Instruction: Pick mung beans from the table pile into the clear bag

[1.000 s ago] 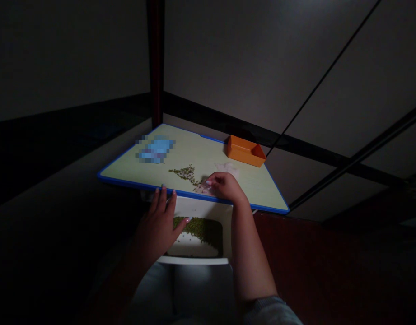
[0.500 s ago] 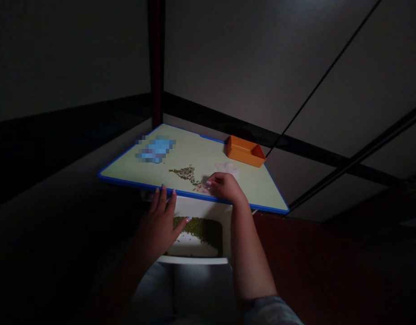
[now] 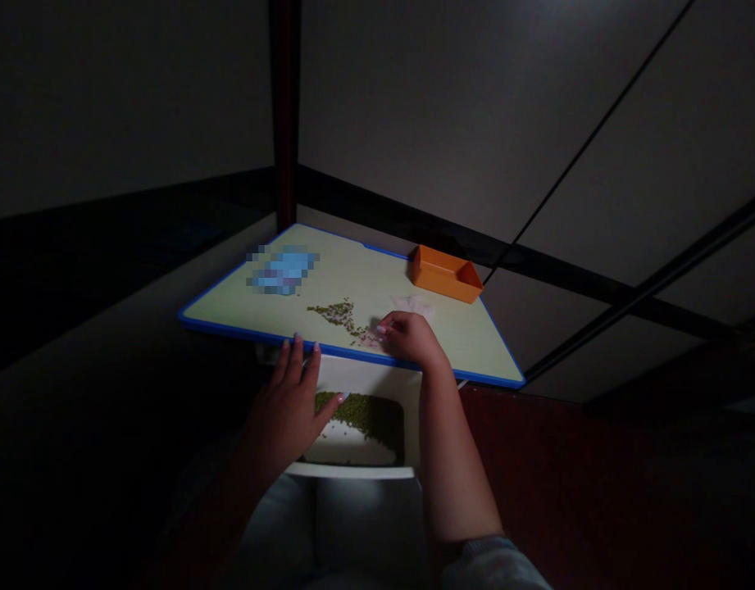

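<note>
My right hand [image 3: 407,334] is over the near part of a pale tabletop [image 3: 469,344], thumb and fingers pinched together; what they hold, if anything, is too small to make out. Just left of those fingertips lie small pinkish bits [image 3: 370,338], and beyond them a loose patch of small green beans [image 3: 337,313]. A whitish pile [image 3: 414,306] sits behind the right hand. My left hand [image 3: 294,401] is open, its fingers spread and fingertips at the table's blue edge. Below it, a white bin [image 3: 352,471] contains many green beans [image 3: 368,416]; the left thumb reaches over it.
An orange box [image 3: 447,283] with an open top stands at the table's back right corner. A blurred-out blue item [image 3: 284,270] lies at the back left. Walls or panels rise close behind the table. The bin is against my lap.
My right hand's fingertips have shifted very slightly to the right and away from me, still pinched. My left hand and the objects on the table look the same.
</note>
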{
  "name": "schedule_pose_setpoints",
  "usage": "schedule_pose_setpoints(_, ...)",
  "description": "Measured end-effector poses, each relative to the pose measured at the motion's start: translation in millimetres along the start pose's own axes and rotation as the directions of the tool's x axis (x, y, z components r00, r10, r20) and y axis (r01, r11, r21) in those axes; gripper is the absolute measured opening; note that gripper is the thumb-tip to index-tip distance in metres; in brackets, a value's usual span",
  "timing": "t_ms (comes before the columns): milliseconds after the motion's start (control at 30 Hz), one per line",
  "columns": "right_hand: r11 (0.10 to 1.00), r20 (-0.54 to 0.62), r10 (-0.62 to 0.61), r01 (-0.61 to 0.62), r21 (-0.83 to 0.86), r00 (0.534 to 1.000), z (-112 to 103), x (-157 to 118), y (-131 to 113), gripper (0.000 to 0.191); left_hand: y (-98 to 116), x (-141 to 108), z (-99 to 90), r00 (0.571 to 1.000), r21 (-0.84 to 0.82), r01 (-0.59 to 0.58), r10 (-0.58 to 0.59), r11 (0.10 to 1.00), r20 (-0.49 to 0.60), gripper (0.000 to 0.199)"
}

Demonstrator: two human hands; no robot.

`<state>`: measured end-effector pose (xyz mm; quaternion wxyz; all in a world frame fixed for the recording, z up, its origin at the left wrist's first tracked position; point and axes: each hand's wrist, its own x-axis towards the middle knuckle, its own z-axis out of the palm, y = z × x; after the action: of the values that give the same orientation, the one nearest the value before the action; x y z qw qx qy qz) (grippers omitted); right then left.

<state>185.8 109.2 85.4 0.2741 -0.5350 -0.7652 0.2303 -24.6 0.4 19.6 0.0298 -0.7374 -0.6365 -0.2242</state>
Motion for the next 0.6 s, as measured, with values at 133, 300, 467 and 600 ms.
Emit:
schedule_pose_setpoints(133,0.999,-0.002,-0.034,0.034,-0.001,0.999,1.1,0.2,-0.2,0.014,-0.3,0.1,1.8,1.0,-0.001,-0.011,0.011,1.0,-0.02,0.078)
schedule_pose_setpoints(300,0.997,-0.001,-0.079,0.079,0.019,0.997,1.2,0.7,0.9,0.014,-0.7,0.1,2.2,0.999,0.0,-0.009,0.009,1.0,-0.048,0.076)
schedule_pose_setpoints(467,0.994,0.005,-0.091,0.091,0.054,0.996,0.2,-0.1,-0.2,0.014,-1.5,0.1,2.4,0.999,-0.005,-0.022,0.021,1.0,-0.05,0.077)
schedule_pose_setpoints(600,0.993,0.024,-0.07,0.068,0.093,0.997,-0.3,-1.3,-2.4,0.014,-1.3,0.0,2.7,1.0,-0.008,-0.011,0.01,1.0,-0.029,0.077)
